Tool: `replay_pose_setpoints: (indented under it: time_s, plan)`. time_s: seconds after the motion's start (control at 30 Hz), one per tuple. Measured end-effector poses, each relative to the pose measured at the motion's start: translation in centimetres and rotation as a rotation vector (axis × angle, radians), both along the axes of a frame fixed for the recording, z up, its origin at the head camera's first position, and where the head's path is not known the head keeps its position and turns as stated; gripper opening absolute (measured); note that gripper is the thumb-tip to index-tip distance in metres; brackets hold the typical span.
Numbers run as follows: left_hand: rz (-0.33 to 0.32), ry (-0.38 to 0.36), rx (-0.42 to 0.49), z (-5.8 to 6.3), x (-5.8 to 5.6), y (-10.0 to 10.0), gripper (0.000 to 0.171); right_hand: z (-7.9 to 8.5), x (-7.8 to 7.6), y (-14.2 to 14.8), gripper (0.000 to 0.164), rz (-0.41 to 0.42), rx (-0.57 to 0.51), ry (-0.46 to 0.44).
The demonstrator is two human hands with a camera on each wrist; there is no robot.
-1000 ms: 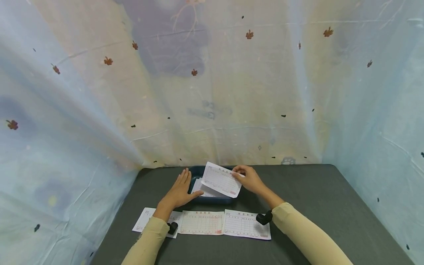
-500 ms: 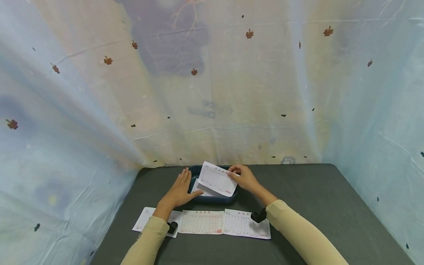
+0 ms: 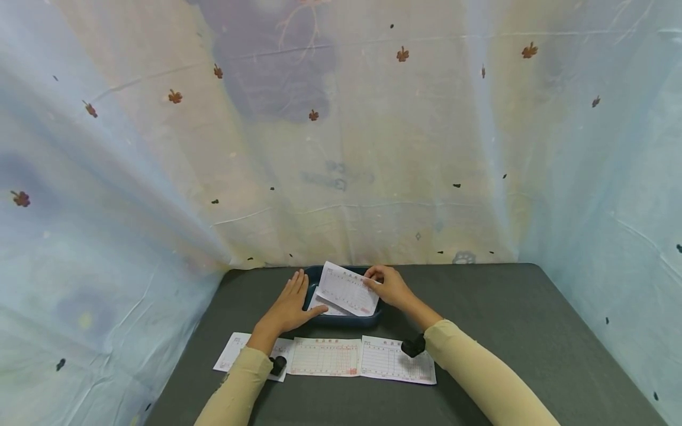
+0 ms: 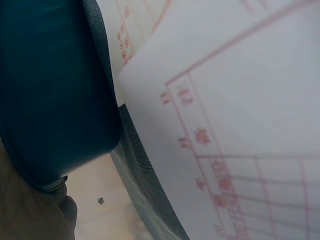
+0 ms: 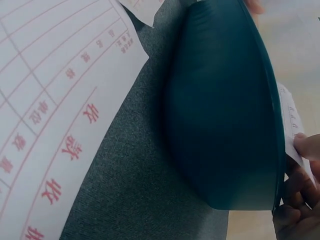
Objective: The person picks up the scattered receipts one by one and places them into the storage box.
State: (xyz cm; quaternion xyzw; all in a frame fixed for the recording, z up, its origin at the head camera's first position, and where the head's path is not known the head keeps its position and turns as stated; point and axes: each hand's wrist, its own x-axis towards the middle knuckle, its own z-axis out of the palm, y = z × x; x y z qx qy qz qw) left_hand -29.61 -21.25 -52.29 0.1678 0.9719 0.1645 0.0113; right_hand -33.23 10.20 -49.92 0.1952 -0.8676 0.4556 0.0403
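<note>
A dark teal plastic basin [image 3: 348,321] stands near the back edge of the table. My right hand [image 3: 391,288] pinches the right side of a printed receipt pad [image 3: 346,288], which tilts over the basin. Beneath it a second white receipt form [image 3: 326,305] lies in the basin, mostly covered. My left hand [image 3: 288,306] rests along the basin's left rim, its fingers straight and its thumb over the near left corner. In the right wrist view, the right thumb and fingers [image 5: 305,145] hold the paper's edge just beyond the basin wall [image 5: 225,110].
In front of the basin lies a row of receipt pads: a left one [image 3: 232,349] partly under my left forearm, a cream middle one [image 3: 325,357] and a right one [image 3: 396,361]. The dark grey table [image 3: 495,331] meets a patterned curtain [image 3: 373,148] behind.
My right hand has moved slightly left with the receipt pad, bringing it further over the basin. The left hand has stayed on the rim.
</note>
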Motion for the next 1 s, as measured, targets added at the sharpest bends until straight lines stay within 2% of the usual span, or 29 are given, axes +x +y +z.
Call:
replay_pose_setpoints:
  time_s: [0.2,0.53,0.73,1.0]
  plan:
    - [0.002,-0.007,0.005,0.07,0.11,0.10,0.119,-0.32,-0.07,-0.05,0.007,0.037,0.017,-0.032]
    - [0.013,0.000,-0.004,-0.02,-0.04,0.15,0.120,-0.20,0.22,-0.27,0.005,0.042,0.054,-0.063]
    - [0.011,0.001,-0.012,-0.07,0.00,0.12,0.119,-0.42,0.05,-0.14,0.007,0.037,0.048,-0.052]
    - [0.000,0.021,0.006,-0.06,0.16,0.04,0.117,-0.38,0.20,0.30,0.006,0.018,0.042,0.005]
